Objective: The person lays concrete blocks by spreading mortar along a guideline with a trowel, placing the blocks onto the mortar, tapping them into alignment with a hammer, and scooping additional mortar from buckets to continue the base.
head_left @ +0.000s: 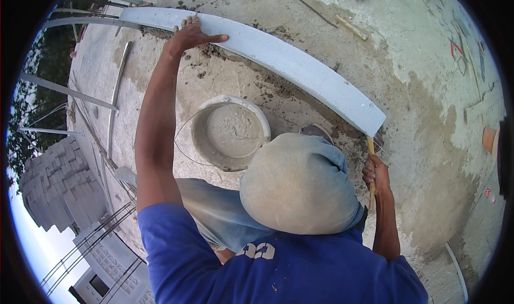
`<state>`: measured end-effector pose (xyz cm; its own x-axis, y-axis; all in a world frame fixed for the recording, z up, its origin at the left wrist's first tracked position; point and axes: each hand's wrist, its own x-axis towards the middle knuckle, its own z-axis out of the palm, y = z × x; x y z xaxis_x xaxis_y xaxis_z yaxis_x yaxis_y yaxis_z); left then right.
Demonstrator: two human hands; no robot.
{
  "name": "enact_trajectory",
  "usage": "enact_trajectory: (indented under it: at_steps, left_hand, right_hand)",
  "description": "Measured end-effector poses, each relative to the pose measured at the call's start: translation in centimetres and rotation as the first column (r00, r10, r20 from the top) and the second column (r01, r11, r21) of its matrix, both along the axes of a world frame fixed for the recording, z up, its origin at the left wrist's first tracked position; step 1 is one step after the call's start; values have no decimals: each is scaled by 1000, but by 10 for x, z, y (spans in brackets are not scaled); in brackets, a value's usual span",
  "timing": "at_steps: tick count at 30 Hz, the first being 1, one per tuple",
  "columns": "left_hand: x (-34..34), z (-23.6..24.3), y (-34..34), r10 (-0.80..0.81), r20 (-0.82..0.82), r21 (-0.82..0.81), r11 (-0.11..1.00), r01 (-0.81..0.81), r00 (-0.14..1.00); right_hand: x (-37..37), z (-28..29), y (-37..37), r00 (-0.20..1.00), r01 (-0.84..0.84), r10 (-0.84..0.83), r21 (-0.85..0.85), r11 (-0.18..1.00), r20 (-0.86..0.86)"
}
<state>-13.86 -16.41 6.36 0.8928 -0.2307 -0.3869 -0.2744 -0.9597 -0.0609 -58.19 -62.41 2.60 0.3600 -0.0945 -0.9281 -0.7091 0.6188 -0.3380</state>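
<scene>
A long row of pale grey blocks [300, 60], low and flat-topped, curves across the floor in front of me. My left hand [193, 35] rests on top of it toward its far left part, fingers spread and thumb out. At the near right end of the row, my right hand [376, 174] is closed around a narrow yellowish wooden stick [371, 146]. Its upper tip meets the corner of the end block; whether it touches cannot be made out. A thin string [393, 162] runs off from that corner to the lower right.
A bucket [199, 138] of wet grey mortar, with a wire handle, stands between my left arm and my bent knee [300, 183]. Metal props [69, 92], rods and stacked blocks [59, 178] lie left. A wood scrap [352, 28] lies beyond the row.
</scene>
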Motion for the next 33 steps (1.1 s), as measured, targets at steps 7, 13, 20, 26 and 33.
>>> enact_trajectory:
  at_steps: [7, 13, 20, 26, 33]
  left_hand:
    - [8, -11, -8, -11, 20, -28, 1000, 12, 1000]
    - [5, 4, 5, 20, 20, -3, 1000, -20, 1000]
    - [-11, 7, -2, 96, 27, 30, 995, -97, 995]
    - [-14, 13, -24, 108, 31, -7, 994, -107, 994]
    - [-25, 17, -14, 140, 35, 20, 990, -141, 990]
  right_hand:
    - [-81, 13, -46, 566, -574, 789, -801, 171, -238]
    - [-41, 142, -70, 275, -757, 948, -644, 111, -160]
    - [160, 115, -46, 705, -331, 674, -738, 588, 221]
    - [294, -42, -15, 651, -488, 728, -616, 619, 216]
    - [308, -63, 22, 287, -771, 956, -578, 269, 62]
